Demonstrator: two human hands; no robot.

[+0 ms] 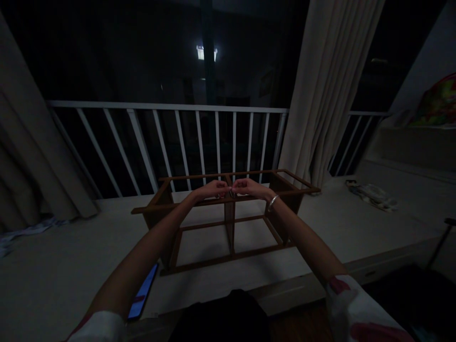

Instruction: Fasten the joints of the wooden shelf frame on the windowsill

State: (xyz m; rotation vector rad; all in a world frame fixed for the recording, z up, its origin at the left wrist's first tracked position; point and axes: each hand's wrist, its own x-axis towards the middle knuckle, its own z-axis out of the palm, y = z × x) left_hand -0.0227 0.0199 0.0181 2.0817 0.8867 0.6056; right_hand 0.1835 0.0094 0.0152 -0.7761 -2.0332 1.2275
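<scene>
A brown wooden frame [231, 232], like a small open shelf lying on its side, rests on the pale window ledge. Over the top of its middle divider my two hands meet, fingertips almost touching. My left hand [213, 189] is closed in a pinch, and my right hand [250, 188], with a silver bangle at the wrist, is pinched too. Between the fingertips is something small that is too dark and tiny to name. Both hands are just above or touching the frame's upper bars; I cannot tell which.
A phone with a lit screen [143, 292] lies on the ledge [89, 256] by my left forearm. White railings [178, 108] stand behind the frame, before a dark window. Curtains [320, 85] hang at both sides. A pale bundle [372, 194] lies at the right.
</scene>
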